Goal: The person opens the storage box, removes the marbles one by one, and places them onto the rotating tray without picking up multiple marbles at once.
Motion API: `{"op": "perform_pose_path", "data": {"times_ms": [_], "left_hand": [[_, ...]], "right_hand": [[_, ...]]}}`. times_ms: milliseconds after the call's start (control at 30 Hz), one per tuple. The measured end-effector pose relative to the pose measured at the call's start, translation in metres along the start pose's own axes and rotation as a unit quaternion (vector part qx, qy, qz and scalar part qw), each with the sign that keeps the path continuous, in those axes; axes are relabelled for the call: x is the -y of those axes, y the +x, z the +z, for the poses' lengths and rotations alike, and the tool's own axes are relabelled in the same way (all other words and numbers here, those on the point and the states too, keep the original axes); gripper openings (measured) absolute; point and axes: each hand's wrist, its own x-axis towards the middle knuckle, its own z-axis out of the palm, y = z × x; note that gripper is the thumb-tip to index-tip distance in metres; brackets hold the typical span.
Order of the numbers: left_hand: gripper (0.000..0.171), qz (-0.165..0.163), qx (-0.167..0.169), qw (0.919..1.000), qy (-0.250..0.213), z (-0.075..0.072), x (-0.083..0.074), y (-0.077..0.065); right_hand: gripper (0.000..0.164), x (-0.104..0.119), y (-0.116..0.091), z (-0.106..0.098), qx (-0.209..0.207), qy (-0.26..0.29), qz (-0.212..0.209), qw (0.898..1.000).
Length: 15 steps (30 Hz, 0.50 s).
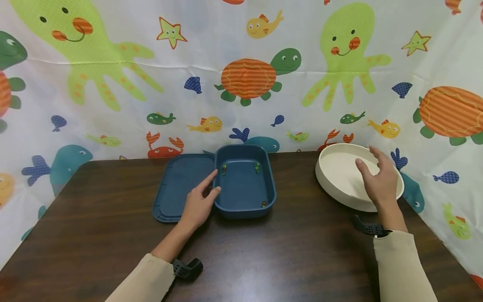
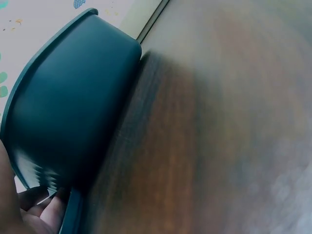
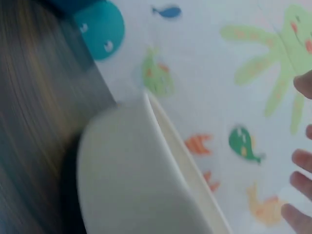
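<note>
A deep blue rectangular box (image 1: 245, 193) stands at the middle of the table's far side. Inside lie three small pieces with green and reddish-brown colouring, among them one near the back right (image 1: 257, 167). My left hand (image 1: 198, 205) is at the box's left wall, index finger and thumb spread along the rim. In the left wrist view its other fingers (image 2: 51, 212) reach the outer wall low down. To the right, a round cream bowl (image 1: 339, 176) with a low wall sits by the backdrop. Over its right part hovers my right hand (image 1: 381, 184), fingers apart and holding nothing.
A flat blue lid (image 1: 179, 188) lies left of the box, partly under my left hand. The dark wooden table (image 1: 102, 235) ends at a white sea-animal curtain (image 1: 124, 130) behind and on both sides.
</note>
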Motion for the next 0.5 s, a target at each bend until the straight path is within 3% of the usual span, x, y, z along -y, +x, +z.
{"op": "perform_pose_path", "data": {"times_ms": [200, 367, 500], "left_hand": [[0.058, 0.009, 0.0, 0.9999, -0.008, 0.001, -0.001, 0.0], [0.058, 0.003, -0.003, 1.0, -0.008, 0.003, 0.0, -0.001], [0.059, 0.001, -0.007, 0.9999, -0.008, 0.003, 0.0, -0.002]], "right_hand": [[0.061, -0.033, -0.001, -0.014, -0.04, 0.008, 0.091, 0.995], [0.06, -0.051, -0.003, -0.018, -0.051, 0.025, 0.19, 0.98], [0.062, -0.059, -0.001, -0.02, -0.041, 0.028, 0.236, 0.97]]}}
